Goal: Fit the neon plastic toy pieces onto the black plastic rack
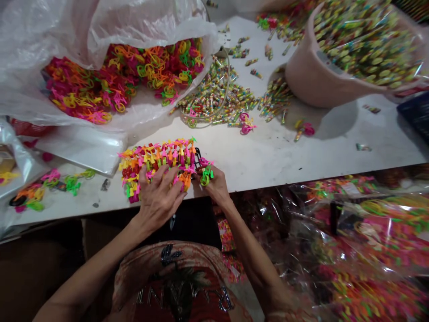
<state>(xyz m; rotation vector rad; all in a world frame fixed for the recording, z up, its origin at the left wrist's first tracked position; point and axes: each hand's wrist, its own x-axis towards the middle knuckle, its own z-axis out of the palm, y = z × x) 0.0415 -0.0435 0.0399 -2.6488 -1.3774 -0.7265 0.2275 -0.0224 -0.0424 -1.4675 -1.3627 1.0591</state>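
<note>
Rows of small pink, orange, yellow and red plastic pieces (pixel 157 154) form a dense block near the table's front edge. My left hand (pixel 159 192) lies over the front of this block, its fingers bent and spread on the pieces. At the block's right end, my right hand (pixel 214 181) has its fingers closed around a few green and magenta plastic pieces (pixel 206 173). A black wire-like part (pixel 198 156) stands beside the right fingertips; its lower portion is hidden.
An open plastic bag (pixel 140 107) of colourful pieces lies back left. Small wrapped tubes (pixel 214 94) are heaped behind the block. A pink bucket (pixel 301 74) full of tubes stands at right. Filled clear bags (pixel 385 232) lie below the table (pixel 261 156) edge.
</note>
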